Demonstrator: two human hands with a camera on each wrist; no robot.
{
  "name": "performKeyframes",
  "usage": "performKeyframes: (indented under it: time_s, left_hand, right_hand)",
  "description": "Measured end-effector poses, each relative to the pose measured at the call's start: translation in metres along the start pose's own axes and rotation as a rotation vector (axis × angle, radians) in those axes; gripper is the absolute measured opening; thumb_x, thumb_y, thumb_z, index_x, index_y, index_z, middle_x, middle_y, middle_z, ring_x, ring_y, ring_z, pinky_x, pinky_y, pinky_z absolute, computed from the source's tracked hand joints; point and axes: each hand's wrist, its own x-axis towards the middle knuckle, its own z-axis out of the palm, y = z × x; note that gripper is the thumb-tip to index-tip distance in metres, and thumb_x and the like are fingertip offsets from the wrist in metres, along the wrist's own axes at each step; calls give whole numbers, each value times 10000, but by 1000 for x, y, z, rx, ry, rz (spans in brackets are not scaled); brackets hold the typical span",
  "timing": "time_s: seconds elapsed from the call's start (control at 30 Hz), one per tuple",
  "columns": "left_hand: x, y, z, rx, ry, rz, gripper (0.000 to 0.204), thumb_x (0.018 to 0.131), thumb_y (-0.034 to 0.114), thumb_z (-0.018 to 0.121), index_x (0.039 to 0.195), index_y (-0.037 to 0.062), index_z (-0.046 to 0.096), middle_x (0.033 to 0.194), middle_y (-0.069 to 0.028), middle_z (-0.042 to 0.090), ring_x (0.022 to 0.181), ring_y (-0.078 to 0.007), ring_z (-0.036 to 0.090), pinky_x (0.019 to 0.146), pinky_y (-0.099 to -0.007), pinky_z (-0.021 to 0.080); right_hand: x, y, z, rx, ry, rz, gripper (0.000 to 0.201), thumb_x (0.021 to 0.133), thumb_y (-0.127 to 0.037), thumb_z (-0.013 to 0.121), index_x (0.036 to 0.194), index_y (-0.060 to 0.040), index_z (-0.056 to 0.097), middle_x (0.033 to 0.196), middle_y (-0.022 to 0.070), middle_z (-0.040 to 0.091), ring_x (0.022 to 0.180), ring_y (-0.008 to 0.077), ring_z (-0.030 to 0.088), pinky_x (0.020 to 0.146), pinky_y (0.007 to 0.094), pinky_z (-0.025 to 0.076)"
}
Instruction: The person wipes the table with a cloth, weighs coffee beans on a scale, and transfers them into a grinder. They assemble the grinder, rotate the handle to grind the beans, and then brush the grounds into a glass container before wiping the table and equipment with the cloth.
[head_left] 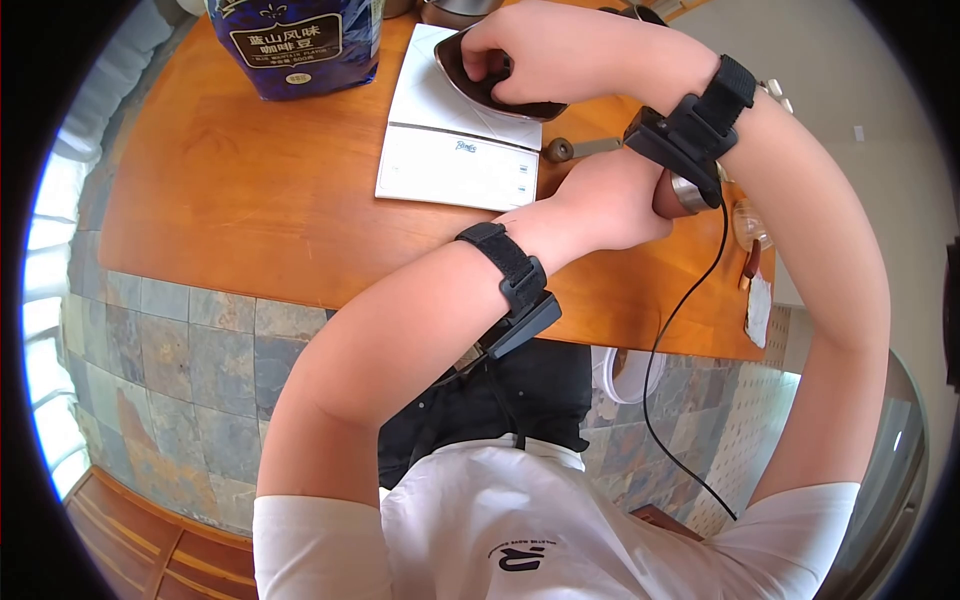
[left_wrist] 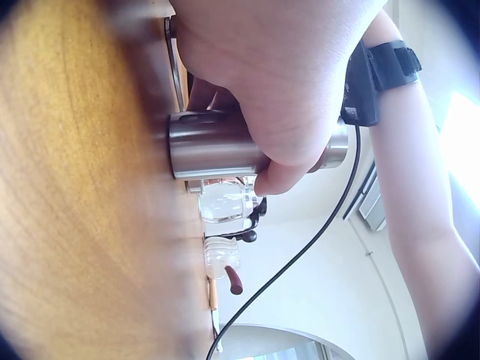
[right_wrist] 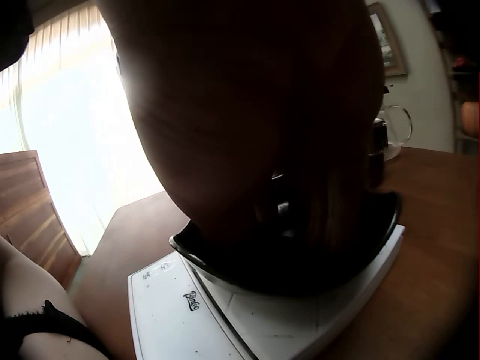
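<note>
Head view: brown wooden table [head_left: 220,190] is the biggest thing in front of you. White round bin [head_left: 625,374] is on the floor, partly hidden by the table edge. Blue coffee-bean bag [head_left: 295,50] with a dark label stands toward the far side, apart from both your hands. White flat rectangular scale [head_left: 455,175] lies on the wood, in front of you.

Dark shiny curved dish [head_left: 530,110] sits on the scale's far part. Your right hand [head_left: 540,55] is over it, thumb and fingers bent down inside. You can't tell from any view whether they pinch anything; right wrist view is too dark there.

Silver metal cylinder [left_wrist: 214,146] stands upright on the table, right of the scale. Your left hand [left_wrist: 274,82] has it gripped, fingers and thumb wrapped round the side. Your right forearm passes over beyond that hand.

Past the cylinder you have a clear glass vessel [left_wrist: 223,204], then a ribbed clear cup [left_wrist: 220,256] with a reddish-brown handle. White cloth [head_left: 759,312] lies by the right table edge. Smallest: grey metal bar with a round brown knob [head_left: 560,150], between scale and left hand, knob just beside the scale.
</note>
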Motion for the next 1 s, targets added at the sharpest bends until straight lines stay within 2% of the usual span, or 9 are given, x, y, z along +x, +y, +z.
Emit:
performKeyframes:
  time_s: [0.17,0.27,0.37,0.47,0.53,0.6,0.7,0.9,1.0]
  left_hand:
    - [-1,2,0,-41,28,11,323,749,160,746,1023,47,616,861,-118,674,854,-289,667,757,-374,526]
    - [-2,3,-2,-48,-3,10,273,747,148,744,968,41,626,843,-115,673,825,-275,664,735,-370,521]
    - [-1,1,1,-60,12,48,243,746,142,739,936,38,627,833,-114,672,807,-271,663,719,-373,517]
    - [1,1,1,-65,10,56,244,748,144,734,938,36,625,834,-121,670,806,-279,662,720,-372,515]
    - [2,0,-1,-90,-32,18,238,748,142,733,931,36,624,823,-119,667,805,-273,660,714,-364,512]
    - [1,0,0,-66,15,30,225,749,142,735,914,36,624,805,-109,666,791,-266,659,708,-359,510]
    - [1,-1,2,-42,66,44,204,753,145,738,886,40,625,771,-90,662,762,-255,657,696,-351,506]
    - [-1,3,-2,-65,10,13,184,752,150,738,865,53,630,743,-69,659,737,-251,654,683,-353,503]
    - [-2,2,-2,-76,-1,12,183,747,145,740,861,52,630,742,-68,656,741,-247,655,680,-355,505]
  right_hand:
    - [3,-1,2,19,-1,4,204,754,-65,577,899,22,691,796,212,685,747,355,662,677,401,522]
    - [5,1,4,46,31,-29,189,743,-47,557,846,36,692,750,227,671,707,368,659,642,419,519]
    - [16,4,13,-96,111,-42,189,749,-73,556,765,61,688,721,262,653,676,401,653,605,450,513]
    - [11,5,8,-59,80,-50,207,769,-95,554,750,60,689,713,266,649,669,409,650,601,451,514]
    - [6,1,3,-69,59,1,221,780,-115,560,789,62,692,753,265,662,707,399,660,622,444,517]
    - [1,-1,-4,27,-49,64,209,771,-108,575,827,57,691,798,255,676,755,387,667,656,438,519]
    - [2,1,-5,24,-76,16,200,747,-85,589,861,46,688,826,240,685,785,376,668,687,425,522]
    - [12,7,5,-21,5,66,191,725,-71,603,863,26,693,803,225,684,765,367,669,681,413,530]
    - [10,0,1,-21,-23,93,186,723,-68,603,856,22,696,799,220,685,752,366,669,665,417,531]
